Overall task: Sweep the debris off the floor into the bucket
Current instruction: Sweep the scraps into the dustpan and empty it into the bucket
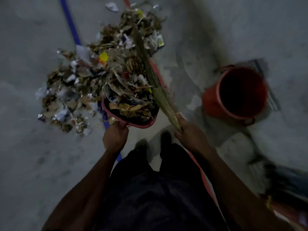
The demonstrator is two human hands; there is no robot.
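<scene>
A big pile of debris point(93, 70), dry leaves, paper scraps and wrappers, covers the grey floor ahead of me. My left hand point(115, 137) grips the handle of a red dustpan point(133, 125) heaped with leaves and paper. My right hand point(188, 132) grips the near end of a straw broom point(150, 70); its bristles reach away from me over the pile, along the dustpan's right side. An orange-red bucket point(211, 100) stands on the floor to the right, its inside dark, apart from both hands.
A blue line point(70, 20) and a red line point(156, 69) run across the floor under the pile. My dark trousers and shoes point(153, 140) fill the lower middle. A striped mat point(273, 99) lies behind the bucket; dark clutter point(286, 185) sits at the lower right.
</scene>
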